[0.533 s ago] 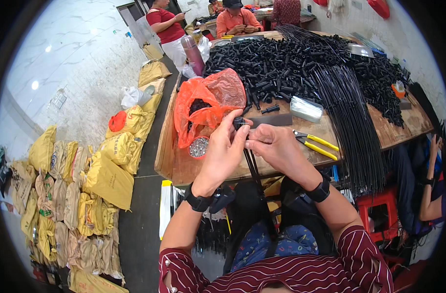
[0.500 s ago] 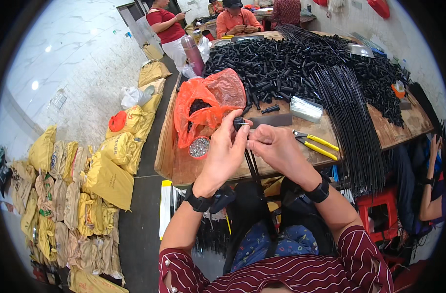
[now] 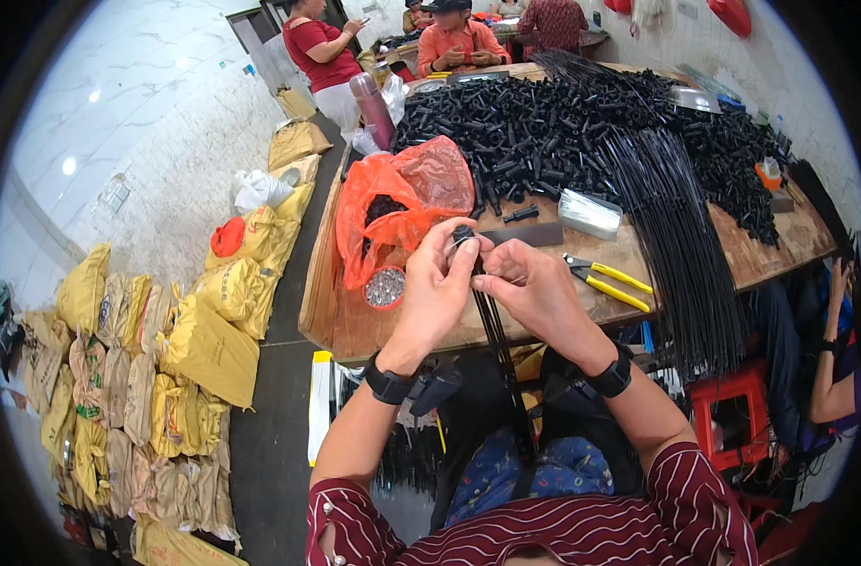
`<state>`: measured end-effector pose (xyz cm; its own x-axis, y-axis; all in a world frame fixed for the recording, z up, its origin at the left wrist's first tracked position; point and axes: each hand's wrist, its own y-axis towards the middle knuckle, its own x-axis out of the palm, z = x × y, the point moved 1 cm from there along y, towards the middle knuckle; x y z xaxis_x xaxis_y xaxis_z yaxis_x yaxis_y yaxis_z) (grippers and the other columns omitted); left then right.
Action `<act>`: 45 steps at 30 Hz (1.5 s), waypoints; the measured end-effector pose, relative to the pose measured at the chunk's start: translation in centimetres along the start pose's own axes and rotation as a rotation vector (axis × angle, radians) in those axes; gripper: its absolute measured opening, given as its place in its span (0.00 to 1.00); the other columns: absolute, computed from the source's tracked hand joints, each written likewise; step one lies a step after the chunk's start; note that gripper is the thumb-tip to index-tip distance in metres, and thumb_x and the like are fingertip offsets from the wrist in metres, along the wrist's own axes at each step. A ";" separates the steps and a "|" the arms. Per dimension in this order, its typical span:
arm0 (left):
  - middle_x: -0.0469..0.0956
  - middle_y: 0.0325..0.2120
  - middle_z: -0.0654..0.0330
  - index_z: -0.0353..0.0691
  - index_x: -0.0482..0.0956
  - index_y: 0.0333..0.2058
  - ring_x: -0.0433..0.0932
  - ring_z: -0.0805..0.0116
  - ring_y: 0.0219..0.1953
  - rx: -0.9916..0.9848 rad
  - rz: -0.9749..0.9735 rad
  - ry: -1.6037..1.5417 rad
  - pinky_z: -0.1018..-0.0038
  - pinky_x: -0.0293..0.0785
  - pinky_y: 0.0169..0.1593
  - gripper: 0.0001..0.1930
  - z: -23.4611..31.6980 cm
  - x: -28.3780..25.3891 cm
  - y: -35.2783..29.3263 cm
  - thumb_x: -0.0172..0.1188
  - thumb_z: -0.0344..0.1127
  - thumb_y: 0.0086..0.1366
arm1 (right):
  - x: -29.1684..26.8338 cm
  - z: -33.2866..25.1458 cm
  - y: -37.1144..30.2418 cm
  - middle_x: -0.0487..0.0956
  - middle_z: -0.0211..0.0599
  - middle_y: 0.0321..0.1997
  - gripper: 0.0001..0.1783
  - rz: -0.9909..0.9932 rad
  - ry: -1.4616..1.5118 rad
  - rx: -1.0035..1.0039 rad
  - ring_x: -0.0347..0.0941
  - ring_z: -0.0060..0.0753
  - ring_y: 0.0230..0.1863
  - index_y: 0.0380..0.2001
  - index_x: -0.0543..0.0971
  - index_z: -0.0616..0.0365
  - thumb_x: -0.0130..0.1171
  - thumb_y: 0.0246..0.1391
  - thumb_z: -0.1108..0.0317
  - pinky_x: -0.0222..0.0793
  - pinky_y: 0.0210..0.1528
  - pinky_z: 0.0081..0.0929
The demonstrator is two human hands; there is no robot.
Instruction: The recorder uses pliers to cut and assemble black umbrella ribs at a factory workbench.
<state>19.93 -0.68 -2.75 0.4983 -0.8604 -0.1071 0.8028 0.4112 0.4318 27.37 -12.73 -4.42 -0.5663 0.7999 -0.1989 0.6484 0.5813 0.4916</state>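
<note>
My left hand pinches a small black plastic part between thumb and fingers, above the table's near edge. Several thin black rods hang below it toward my lap; their upper ends are hidden by my hands. Close beside it, my right hand has thumb and forefinger pressed together, and whatever they hold is too small to make out. Yellow-handled pliers lie to the right of my right hand. Left of my left hand stand a red bowl of small metal pieces and an open orange-red plastic bag.
A large heap of black plastic parts covers the table's far side. A long bundle of black rods overhangs the near edge. A flat dark bar and a clear box lie ahead. Yellow sacks are stacked left; people are beyond.
My hands have shifted slightly, and the right fingers have turned and opened out a little beside the black part. The hanging rods have swung slightly right.
</note>
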 end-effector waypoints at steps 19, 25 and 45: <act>0.75 0.26 0.66 0.34 0.73 0.39 0.74 0.80 0.27 -0.101 -0.005 -0.326 0.82 0.69 0.35 0.07 0.9 2.6 -0.5 0.53 0.32 0.67 | -3.6 -3.7 1.5 0.78 0.37 0.21 0.10 -0.010 -0.191 -0.191 0.77 0.26 0.23 0.30 0.77 0.64 0.59 0.53 0.66 0.70 0.28 0.23; 0.75 0.28 0.64 0.31 0.73 0.43 0.74 0.78 0.27 -0.044 -0.088 -0.251 0.80 0.70 0.34 0.10 0.6 2.0 -0.1 0.52 0.32 0.67 | -3.7 -2.6 2.6 0.78 0.27 0.23 0.13 -0.142 0.203 0.070 0.72 0.15 0.24 0.31 0.78 0.63 0.56 0.59 0.62 0.67 0.28 0.15; 0.77 0.30 0.66 0.33 0.74 0.43 0.74 0.81 0.26 -0.112 0.044 -0.347 0.83 0.72 0.32 0.11 0.3 2.5 -0.8 0.59 0.30 0.63 | -3.1 -1.4 0.3 0.75 0.23 0.27 0.08 -0.028 0.298 0.155 0.67 0.11 0.29 0.34 0.76 0.63 0.53 0.60 0.68 0.64 0.32 0.14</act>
<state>20.45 -3.22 -3.05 0.4076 -0.8843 0.2276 0.8238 0.4636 0.3262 28.61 -15.20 -2.44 -0.6936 0.7180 0.0575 0.6875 0.6362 0.3501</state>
